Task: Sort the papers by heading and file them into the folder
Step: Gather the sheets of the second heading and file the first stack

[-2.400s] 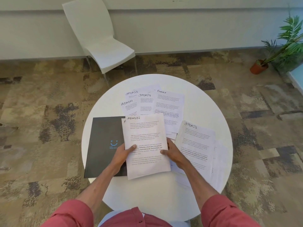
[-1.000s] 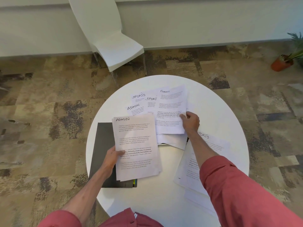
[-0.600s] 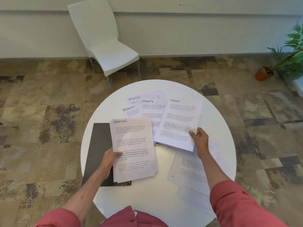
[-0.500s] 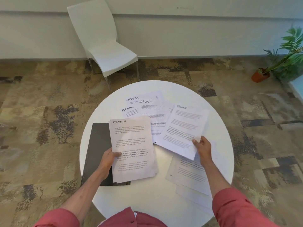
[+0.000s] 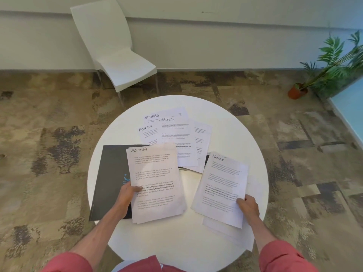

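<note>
My left hand (image 5: pixel 125 199) grips the left edge of a small stack of sheets headed ADMIN (image 5: pixel 155 183), which lies partly over the black folder (image 5: pixel 110 173) on the round white table (image 5: pixel 176 238). My right hand (image 5: pixel 248 207) pinches the lower right corner of a FINANCE sheet (image 5: pixel 222 189), held over a pile of papers (image 5: pixel 225 230) at the table's right side. Further back lie two SPORTS sheets (image 5: pixel 172 134), another ADMIN sheet (image 5: pixel 146 133) and a sheet whose heading I cannot read (image 5: pixel 202 138), overlapping each other.
A white plastic chair (image 5: pixel 119 55) stands on the patterned carpet beyond the table. A potted plant (image 5: pixel 298 91) sits at the far right by the wall. A pale blue surface (image 5: pixel 351 107) shows at the right edge.
My right hand picked the FINANCE sheet off the far pile and carried it toward me, over the right-hand pile. My left hand keeps holding the ADMIN stack.
</note>
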`<action>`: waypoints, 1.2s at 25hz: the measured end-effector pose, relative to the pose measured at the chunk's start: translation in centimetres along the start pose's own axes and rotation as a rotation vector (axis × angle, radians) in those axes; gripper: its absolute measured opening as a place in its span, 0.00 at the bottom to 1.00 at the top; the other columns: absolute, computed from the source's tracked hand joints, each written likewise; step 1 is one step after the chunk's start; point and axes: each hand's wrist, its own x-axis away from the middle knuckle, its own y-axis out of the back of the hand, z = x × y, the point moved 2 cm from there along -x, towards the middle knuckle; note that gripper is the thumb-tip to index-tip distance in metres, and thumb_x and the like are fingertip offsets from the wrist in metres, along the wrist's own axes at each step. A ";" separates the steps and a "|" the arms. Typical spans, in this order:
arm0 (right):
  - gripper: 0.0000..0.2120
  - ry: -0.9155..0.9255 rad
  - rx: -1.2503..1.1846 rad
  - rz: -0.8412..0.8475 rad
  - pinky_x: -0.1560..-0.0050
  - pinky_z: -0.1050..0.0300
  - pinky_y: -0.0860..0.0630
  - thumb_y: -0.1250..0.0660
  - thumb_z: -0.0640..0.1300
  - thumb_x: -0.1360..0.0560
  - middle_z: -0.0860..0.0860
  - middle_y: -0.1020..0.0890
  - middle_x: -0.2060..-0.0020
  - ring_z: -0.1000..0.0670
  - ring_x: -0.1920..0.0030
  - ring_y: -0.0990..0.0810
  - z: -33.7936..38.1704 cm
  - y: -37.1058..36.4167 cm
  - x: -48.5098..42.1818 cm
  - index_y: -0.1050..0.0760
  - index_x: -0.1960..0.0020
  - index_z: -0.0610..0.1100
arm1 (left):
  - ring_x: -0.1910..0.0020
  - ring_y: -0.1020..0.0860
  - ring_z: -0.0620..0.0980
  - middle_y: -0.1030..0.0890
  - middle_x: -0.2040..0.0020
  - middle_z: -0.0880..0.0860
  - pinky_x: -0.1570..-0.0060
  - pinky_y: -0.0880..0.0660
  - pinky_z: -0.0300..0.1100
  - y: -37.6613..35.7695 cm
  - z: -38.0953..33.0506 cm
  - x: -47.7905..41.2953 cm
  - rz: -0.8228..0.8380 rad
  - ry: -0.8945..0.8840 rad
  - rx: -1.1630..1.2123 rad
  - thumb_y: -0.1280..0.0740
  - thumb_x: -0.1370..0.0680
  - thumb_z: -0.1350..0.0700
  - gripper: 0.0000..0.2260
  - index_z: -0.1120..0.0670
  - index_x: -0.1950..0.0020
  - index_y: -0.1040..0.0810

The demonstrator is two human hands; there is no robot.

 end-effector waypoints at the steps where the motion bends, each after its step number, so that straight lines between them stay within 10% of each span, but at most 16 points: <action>1: 0.12 -0.006 0.082 -0.032 0.46 0.47 0.24 0.33 0.52 0.26 0.44 0.16 0.53 0.39 0.52 0.18 0.2 0.1 0.1 0.23 0.51 0.43 | 0.44 0.13 0.59 0.12 0.41 0.56 0.46 0.17 0.53 0.2 0.1 -0.1 -0.004 0.004 0.008 0.33 0.22 0.71 0.19 0.57 0.34 0.17; 7: 0.16 0.169 0.172 -0.417 0.37 0.39 0.30 0.29 0.52 0.23 0.44 0.21 0.41 0.39 0.37 0.24 5.5 -0.5 1.4 0.24 0.39 0.44 | 0.49 0.13 0.57 0.11 0.45 0.55 0.54 0.19 0.49 0.4 -0.3 -0.2 -0.025 0.016 0.014 0.32 0.22 0.70 0.16 0.57 0.37 0.17; 13: 0.06 0.527 0.172 -0.189 0.41 0.44 0.27 0.30 0.47 0.23 0.53 0.20 0.52 0.44 0.42 0.21 17.7 -6.4 1.3 0.21 0.47 0.48 | 0.47 0.13 0.58 0.11 0.43 0.57 0.51 0.18 0.52 0.3 -1.1 -1.2 -0.018 0.024 0.003 0.32 0.21 0.69 0.15 0.56 0.38 0.17; 18: 0.30 0.416 0.401 -0.051 0.34 0.40 0.26 0.30 0.66 0.23 0.45 0.22 0.37 0.40 0.35 0.22 23.9 -11.1 0.5 0.25 0.33 0.43 | 0.47 0.12 0.57 0.11 0.44 0.54 0.53 0.18 0.50 1.7 -2.8 -1.8 -0.017 -0.010 0.015 0.32 0.21 0.68 0.16 0.55 0.36 0.17; 22: 0.35 0.370 0.495 -0.081 0.33 0.39 0.29 0.25 0.62 0.26 0.44 0.25 0.33 0.40 0.31 0.24 25.2 -12.8 0.1 0.31 0.29 0.43 | 0.45 0.13 0.59 0.11 0.43 0.53 0.51 0.17 0.52 3.4 -3.8 -2.9 -0.041 -0.024 0.029 0.31 0.21 0.68 0.16 0.54 0.36 0.18; 30: 0.07 0.366 0.127 -0.059 0.50 0.50 0.28 0.31 0.44 0.24 0.52 0.21 0.62 0.41 0.53 0.19 23.9 -13.1 -1.2 0.27 0.59 0.47 | 0.44 0.13 0.60 0.11 0.42 0.55 0.47 0.17 0.55 3.9 -2.4 -3.2 -0.044 0.000 0.021 0.31 0.20 0.67 0.16 0.55 0.35 0.18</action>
